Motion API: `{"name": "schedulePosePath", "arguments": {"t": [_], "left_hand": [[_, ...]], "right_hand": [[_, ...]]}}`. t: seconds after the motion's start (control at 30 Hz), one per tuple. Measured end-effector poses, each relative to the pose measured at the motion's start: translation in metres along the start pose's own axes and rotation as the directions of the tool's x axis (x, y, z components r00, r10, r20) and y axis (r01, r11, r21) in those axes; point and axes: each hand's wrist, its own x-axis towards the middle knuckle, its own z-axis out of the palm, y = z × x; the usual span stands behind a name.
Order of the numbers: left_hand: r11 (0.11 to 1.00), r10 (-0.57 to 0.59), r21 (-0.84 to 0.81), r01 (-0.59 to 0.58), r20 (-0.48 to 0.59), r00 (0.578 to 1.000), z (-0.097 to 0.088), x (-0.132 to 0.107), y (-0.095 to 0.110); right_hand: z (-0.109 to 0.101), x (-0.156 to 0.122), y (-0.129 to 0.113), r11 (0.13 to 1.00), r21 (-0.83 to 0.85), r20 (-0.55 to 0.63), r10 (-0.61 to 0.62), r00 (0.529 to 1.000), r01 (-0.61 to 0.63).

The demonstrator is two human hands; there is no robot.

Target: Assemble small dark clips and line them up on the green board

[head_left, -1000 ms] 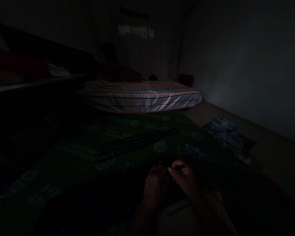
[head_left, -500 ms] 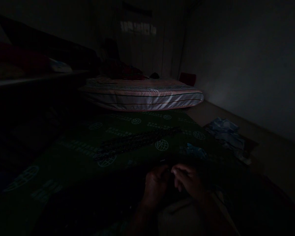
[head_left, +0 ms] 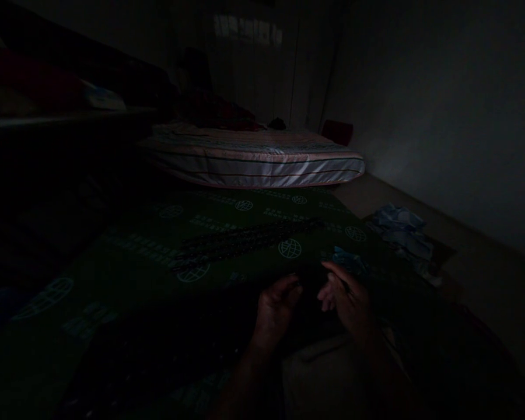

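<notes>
The light is very dim and details are hard to see. My left hand [head_left: 276,304] is above a dark cloth with small shiny specks [head_left: 166,353], its thumb and fingers pinched together on something I cannot make out. A short gap to the right is my right hand [head_left: 345,296], its index finger stretched out and the other fingers loosely bent, with nothing visible in it. Beyond the hands, several long dark speckled strips [head_left: 245,240] lie on a green printed sheet [head_left: 144,271]. Close past my right hand is a crumpled blue packet or cloth [head_left: 350,256].
A mattress with a striped cover [head_left: 262,166] lies at the back. Crumpled light-blue fabric [head_left: 400,227] is on the floor at right, near a pale wall [head_left: 455,134]. On the left, a shelf-like surface [head_left: 70,118] carries a red bundle [head_left: 26,79].
My hands, which were almost touching at the fingertips, have moved apart. My right hand has risen and its index finger has straightened. The view has tilted slightly down.
</notes>
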Motion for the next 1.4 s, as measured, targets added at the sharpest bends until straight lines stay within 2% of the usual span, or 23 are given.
{"name": "schedulePosePath", "arguments": {"t": [0.07, 0.17, 0.23, 0.3, 0.47, 0.57, 0.67, 0.8, 1.1, 1.23, 1.33, 1.4], "left_hand": [[0.999, -0.029, -0.032, 0.028, -0.02, 0.999, 0.0, 0.0, 0.003], [0.997, -0.04, -0.059, 0.039, -0.019, 0.999, 0.0, 0.0, 0.005], [0.996, -0.044, -0.084, 0.043, -0.02, 0.999, -0.001, 0.0, 0.005], [0.994, -0.045, -0.096, 0.043, -0.026, 0.999, -0.001, 0.0, 0.004], [0.991, -0.014, -0.135, 0.016, 0.015, 1.0, -0.001, -0.001, 0.005], [0.987, -0.015, -0.162, 0.018, 0.025, 1.0, -0.001, -0.001, 0.006], [0.984, -0.035, -0.173, 0.033, -0.007, 0.999, -0.001, -0.001, 0.005], [0.98, -0.07, -0.188, 0.064, -0.027, 0.997, -0.003, -0.002, 0.006], [0.971, -0.14, -0.201, 0.13, -0.032, 0.99, -0.004, -0.003, 0.018], [0.972, -0.162, -0.179, 0.154, -0.032, 0.986, -0.006, -0.004, 0.02], [0.983, -0.149, -0.116, 0.145, -0.024, 0.989, -0.007, -0.003, 0.019], [0.989, -0.138, -0.062, 0.137, -0.018, 0.99, -0.008, -0.002, 0.018]], "right_hand": [[-0.002, 0.001, 0.001, 0.999, -0.031, 0.007, -0.011, 1.0, 0.012], [-0.006, 0.006, -0.001, 0.973, -0.145, 0.056, -0.175, 0.983, 0.182], [-0.009, 0.011, -0.004, 0.917, -0.23, 0.135, -0.303, 0.944, 0.327], [-0.011, 0.019, -0.01, 0.853, -0.3, 0.24, -0.365, 0.899, 0.426], [-0.013, 0.035, -0.021, 0.734, -0.406, 0.518, -0.305, 0.799, 0.544], [-0.01, 0.038, -0.028, 0.656, -0.464, 0.613, -0.246, 0.75, 0.595], [-0.006, 0.039, -0.033, 0.612, -0.506, 0.641, -0.206, 0.74, 0.608], [-0.003, 0.039, -0.033, 0.602, -0.494, 0.667, -0.2, 0.718, 0.627], [0.0, 0.04, -0.03, 0.489, -0.504, 0.687, -0.272, 0.674, 0.712], [-0.001, 0.043, -0.029, 0.488, -0.493, 0.694, -0.279, 0.664, 0.72], [-0.009, 0.059, -0.028, 0.495, -0.508, 0.675, -0.279, 0.683, 0.705], [-0.019, 0.079, -0.026, 0.514, -0.549, 0.627, -0.267, 0.732, 0.659]]}}
